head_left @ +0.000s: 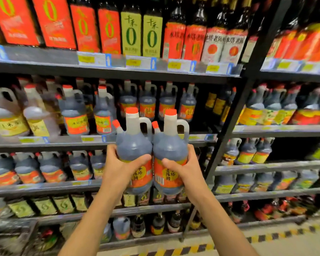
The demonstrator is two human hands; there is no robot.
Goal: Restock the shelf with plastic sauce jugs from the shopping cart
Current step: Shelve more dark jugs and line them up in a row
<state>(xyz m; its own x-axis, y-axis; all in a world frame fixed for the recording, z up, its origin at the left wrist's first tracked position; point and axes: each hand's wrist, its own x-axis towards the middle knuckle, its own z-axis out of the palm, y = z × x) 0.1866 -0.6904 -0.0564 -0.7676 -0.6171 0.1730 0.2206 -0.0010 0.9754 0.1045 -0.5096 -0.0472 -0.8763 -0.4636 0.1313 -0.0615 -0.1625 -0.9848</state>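
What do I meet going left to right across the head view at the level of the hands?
left hand → left jug → right jug → right hand → black shelf upright

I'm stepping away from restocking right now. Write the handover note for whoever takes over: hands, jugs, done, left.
Left hand grips the left jug around its body. Right hand grips the right jug the same way. The two jugs are upright, side by side and touching, held up in front of the shelf, not yet set down.
Done: both jugs lifted to shelf height.
Left: set them in the row of matching red-label jugs, where the front looks free. The cart is not clearly in view, so I cannot tell how many remain.
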